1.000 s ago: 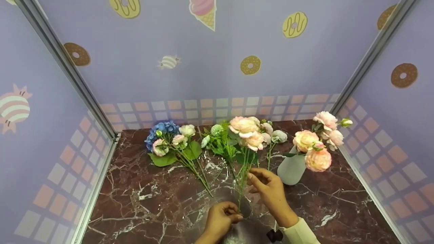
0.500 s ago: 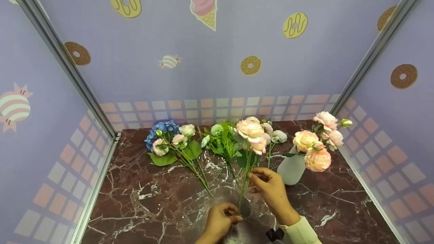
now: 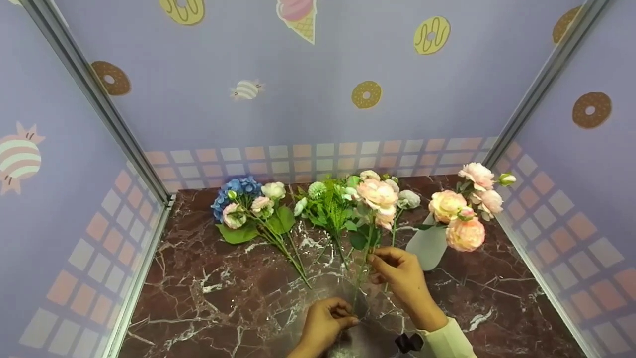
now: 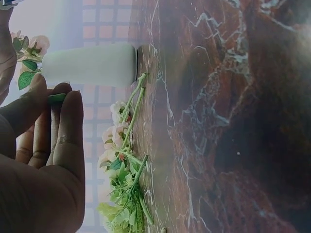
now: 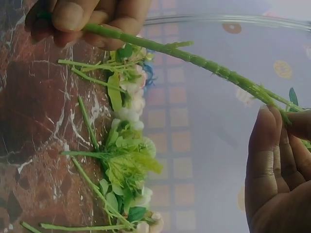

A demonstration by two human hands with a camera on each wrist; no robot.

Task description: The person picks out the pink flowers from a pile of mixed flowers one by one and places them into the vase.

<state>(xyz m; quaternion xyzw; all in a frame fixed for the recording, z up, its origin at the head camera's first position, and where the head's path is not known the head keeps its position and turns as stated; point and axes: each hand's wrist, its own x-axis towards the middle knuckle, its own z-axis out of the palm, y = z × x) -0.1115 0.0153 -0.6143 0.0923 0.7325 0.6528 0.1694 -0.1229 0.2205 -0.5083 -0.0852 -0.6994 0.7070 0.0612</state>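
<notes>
My left hand (image 3: 325, 323) pinches the lower end of a green flower stem (image 5: 204, 63) between thumb and fingers. Higher up, my right hand (image 3: 405, 278) pinches the same stem, just below where it branches. The stem carries pale pink-and-cream peony blooms (image 3: 377, 195), tilted up and away from me. In the right wrist view the stem runs slantwise from one hand to the other. Right of my right hand stands a frosted white vase (image 3: 428, 248) with several pink peonies (image 3: 466, 233) leaning out to the right.
On the dark red marbled table (image 3: 213, 303) lie a blue hydrangea (image 3: 238, 191) and pink-white flowers (image 3: 262, 206) at the left. Green foliage (image 3: 328, 211) and a white flower (image 3: 409, 199) lie along the back. A small black object (image 3: 409, 342) is near my right sleeve.
The peony blooms have swung to the right, and my right hand has shifted slightly right with the stem. My left hand stays nearly where it was at the stem's lower end.
</notes>
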